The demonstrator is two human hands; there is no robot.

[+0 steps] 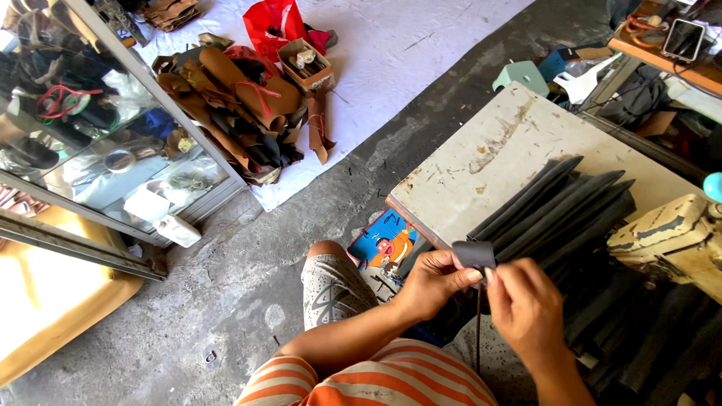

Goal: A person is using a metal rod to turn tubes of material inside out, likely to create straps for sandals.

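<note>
Concrete floor, worn white table (481, 162) at 1 o'clock. Dark folded leather piece (474, 255) pinched between both grips: left hand (432, 282) at its 8 o'clock, right hand (526, 304) at 4 o'clock. Its thin strap (479, 323) hangs toward 6 o'clock. Dark strips (560, 203) run toward 2 o'clock.

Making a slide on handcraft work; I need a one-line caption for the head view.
Both hands, left hand and right hand, pinch a dark leather strap beside stacked dark strips on a worn table.
</note>
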